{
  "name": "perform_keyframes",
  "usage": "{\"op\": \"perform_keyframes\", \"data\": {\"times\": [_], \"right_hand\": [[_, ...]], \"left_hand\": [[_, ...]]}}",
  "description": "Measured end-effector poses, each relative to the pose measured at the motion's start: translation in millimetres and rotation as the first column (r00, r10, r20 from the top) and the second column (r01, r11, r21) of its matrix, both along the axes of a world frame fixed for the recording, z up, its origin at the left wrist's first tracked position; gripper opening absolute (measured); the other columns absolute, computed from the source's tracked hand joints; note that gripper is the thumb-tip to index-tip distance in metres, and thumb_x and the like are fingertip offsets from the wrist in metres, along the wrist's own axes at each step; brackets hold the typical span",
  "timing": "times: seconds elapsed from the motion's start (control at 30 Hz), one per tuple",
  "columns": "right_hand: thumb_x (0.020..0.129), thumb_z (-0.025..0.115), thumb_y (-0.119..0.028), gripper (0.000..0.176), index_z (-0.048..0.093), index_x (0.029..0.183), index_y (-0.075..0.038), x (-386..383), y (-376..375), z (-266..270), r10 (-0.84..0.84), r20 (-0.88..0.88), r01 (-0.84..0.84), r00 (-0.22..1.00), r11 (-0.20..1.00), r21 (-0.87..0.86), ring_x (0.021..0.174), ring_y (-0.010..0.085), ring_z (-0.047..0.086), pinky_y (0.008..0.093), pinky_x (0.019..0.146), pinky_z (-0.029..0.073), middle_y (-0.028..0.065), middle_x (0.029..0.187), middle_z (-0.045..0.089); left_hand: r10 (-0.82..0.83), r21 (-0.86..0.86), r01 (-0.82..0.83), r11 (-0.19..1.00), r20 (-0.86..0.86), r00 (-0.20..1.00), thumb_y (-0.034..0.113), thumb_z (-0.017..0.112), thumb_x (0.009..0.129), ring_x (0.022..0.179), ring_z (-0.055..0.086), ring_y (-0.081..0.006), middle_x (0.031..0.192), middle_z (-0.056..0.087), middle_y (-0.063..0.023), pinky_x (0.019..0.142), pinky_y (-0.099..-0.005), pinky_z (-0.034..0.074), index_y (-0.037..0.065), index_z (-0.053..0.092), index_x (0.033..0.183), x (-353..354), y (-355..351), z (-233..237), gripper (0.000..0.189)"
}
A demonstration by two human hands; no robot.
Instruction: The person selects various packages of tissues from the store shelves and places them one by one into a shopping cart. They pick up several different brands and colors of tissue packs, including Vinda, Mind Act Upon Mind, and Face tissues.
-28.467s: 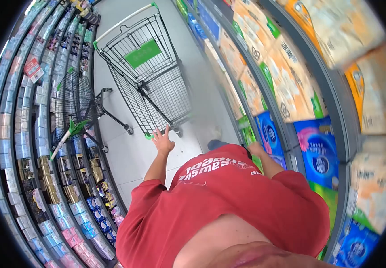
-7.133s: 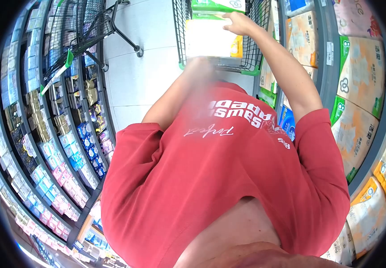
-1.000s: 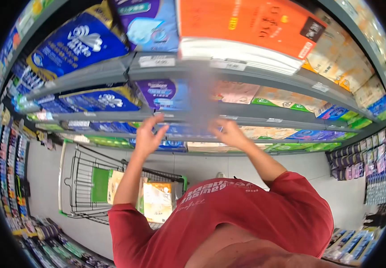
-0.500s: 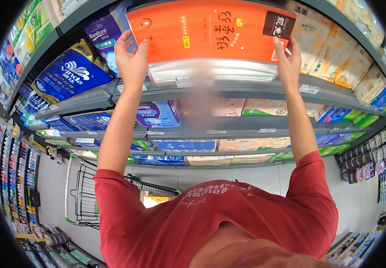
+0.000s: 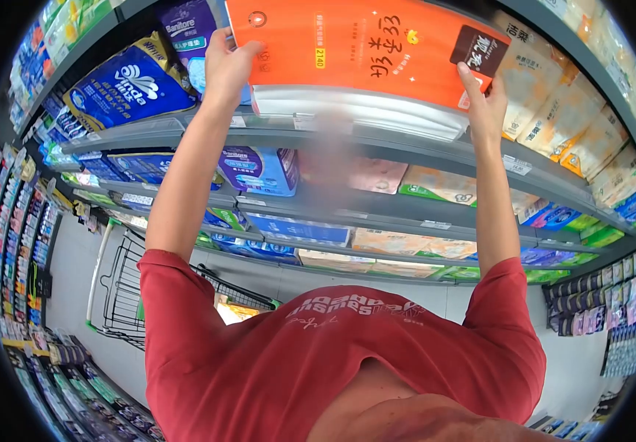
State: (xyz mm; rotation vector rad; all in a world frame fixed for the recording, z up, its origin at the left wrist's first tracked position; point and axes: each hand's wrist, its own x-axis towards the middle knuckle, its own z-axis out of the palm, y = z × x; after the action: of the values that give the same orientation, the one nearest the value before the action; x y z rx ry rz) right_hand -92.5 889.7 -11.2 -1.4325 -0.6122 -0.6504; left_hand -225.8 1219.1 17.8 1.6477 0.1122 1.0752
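Observation:
A large orange tissue pack [image 5: 362, 55] with white sides spans the space between my two hands at the shelf's upper level. My left hand [image 5: 231, 70] grips its left end, thumb on the orange top and the other fingers behind the edge. At the right end, my right hand [image 5: 486, 103] holds the pack near its dark label, thumb on top. The undersides of both grips are hidden. Close to my left hand stand a purple Banitore pack [image 5: 185, 37] and a blue Vinda pack [image 5: 130, 85]; cream tissue packs [image 5: 546, 88] are beside my right hand.
Lower shelves hold a purple-and-blue pack [image 5: 259, 169], a pink pack [image 5: 377, 174] and other paper goods. A wire shopping cart [image 5: 123, 283] stands on the floor to my left. Stocked racks [image 5: 16, 243] line the far left, with more hanging goods [image 5: 605, 302] at right.
The view has turned slightly. The pack appears further right and a little higher, with its right end tilted lower. Both hands keep their hold on it.

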Motion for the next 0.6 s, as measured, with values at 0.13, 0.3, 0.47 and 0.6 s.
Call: {"op": "perform_keyframes", "data": {"times": [0.13, 0.3, 0.47, 0.6], "right_hand": [[0.075, 0.077, -0.025, 0.045, 0.053, 0.103, 0.001, -20, -11, 4, -0.011, -0.030, 0.012, 0.999, 1.000, 0.019, 0.071, 0.0068, 0.053, 0.0208, 0.064, 0.045, 0.0039, 0.083, 0.059], [0.076, 0.075, -0.012, 0.044, 0.049, 0.110, -0.001, -31, -29, -5, -0.031, 0.272, 0.004, 0.962, 0.995, 0.097, 0.079, 0.0091, 0.056, 0.0209, 0.059, 0.048, 0.0063, 0.094, 0.058], [0.072, 0.072, 0.003, 0.045, 0.047, 0.109, 0.005, -43, -35, -33, -0.046, 0.355, -0.006, 0.934, 0.990, 0.143, 0.081, 0.0192, 0.061, 0.0295, 0.066, 0.055, 0.0144, 0.098, 0.059], [0.066, 0.067, 0.009, 0.038, 0.053, 0.101, 0.013, -47, -23, -47, 0.124, 0.418, -0.165, 0.900, 0.984, 0.062, 0.077, 0.0238, 0.064, 0.0348, 0.060, 0.061, 0.0222, 0.096, 0.061]], "left_hand": [[0.012, 0.006, -0.012, 1.000, 0.103, 0.995, 0.000, 0.063, 0.075, 0.089, 0.057, -0.0157, 0.103, 0.059, -0.0132, 0.074, -0.0266, 0.045, -0.004, 0.045, 0.113, -11, -15, -7, 0.042], [-0.081, -0.067, 0.101, 0.993, 0.254, 0.964, -0.004, 0.063, 0.068, 0.098, 0.055, -0.0209, 0.108, 0.054, -0.0152, 0.082, -0.0305, 0.047, -0.007, 0.043, 0.110, -42, -32, -26, 0.046], [-0.106, -0.060, 0.120, 0.991, 0.194, 0.975, -0.010, 0.054, 0.066, 0.086, 0.059, -0.0172, 0.092, 0.062, -0.0095, 0.078, -0.0282, 0.046, -0.004, 0.058, 0.095, -95, -20, -39, 0.030], [-0.122, -0.076, 0.150, 0.986, 0.290, 0.949, -0.006, 0.052, 0.060, 0.087, 0.059, -0.0225, 0.089, 0.063, -0.0105, 0.078, -0.0344, 0.049, -0.003, 0.058, 0.096, -140, 2, -41, 0.037]]}}
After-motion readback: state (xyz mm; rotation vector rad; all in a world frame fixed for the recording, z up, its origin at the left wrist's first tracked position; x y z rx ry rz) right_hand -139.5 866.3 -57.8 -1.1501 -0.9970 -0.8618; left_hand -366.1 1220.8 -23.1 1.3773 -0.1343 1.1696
